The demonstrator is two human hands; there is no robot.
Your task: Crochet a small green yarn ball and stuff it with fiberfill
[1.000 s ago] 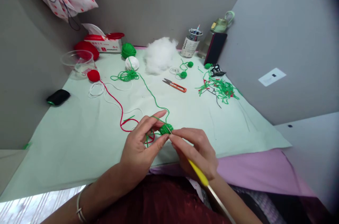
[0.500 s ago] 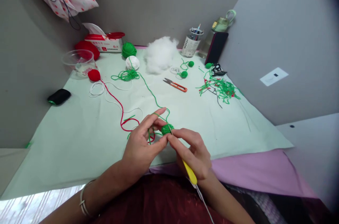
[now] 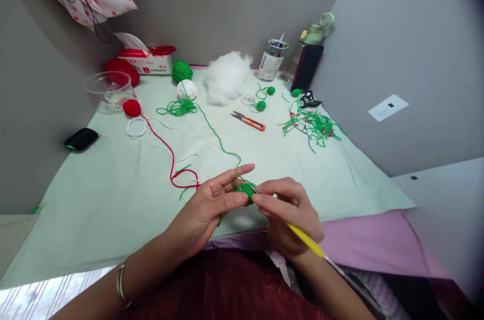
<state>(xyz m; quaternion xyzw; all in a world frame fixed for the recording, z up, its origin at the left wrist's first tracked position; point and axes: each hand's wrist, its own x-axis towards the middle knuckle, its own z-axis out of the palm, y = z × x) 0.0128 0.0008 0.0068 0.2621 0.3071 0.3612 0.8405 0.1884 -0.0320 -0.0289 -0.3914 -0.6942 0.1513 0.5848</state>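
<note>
My left hand (image 3: 212, 204) pinches a small green crocheted piece (image 3: 246, 191) between thumb and fingers, its index finger stretched out under green yarn (image 3: 219, 141). In my right hand (image 3: 291, 209) is a crochet hook with a yellow handle (image 3: 306, 240); its metal tip meets the green piece. The yarn runs back to a loose green bundle (image 3: 180, 107) beside a white ball (image 3: 187, 89). Red yarn (image 3: 173, 158) leads from a small red ball (image 3: 132, 108) toward my left hand.
Orange snips (image 3: 249, 121), white stuffing (image 3: 228, 78) and small green balls (image 3: 260, 105) lie ahead. Yarn scraps (image 3: 319, 126) are at right, near a phone (image 3: 307, 68) and pen cup (image 3: 272, 60). A clear tub (image 3: 109, 89) and black object (image 3: 81, 139) stand left.
Both hands and the green piece have shifted right and slightly down. The hook's handle has swung outward to the right, and my left index finger now points more to the right.
</note>
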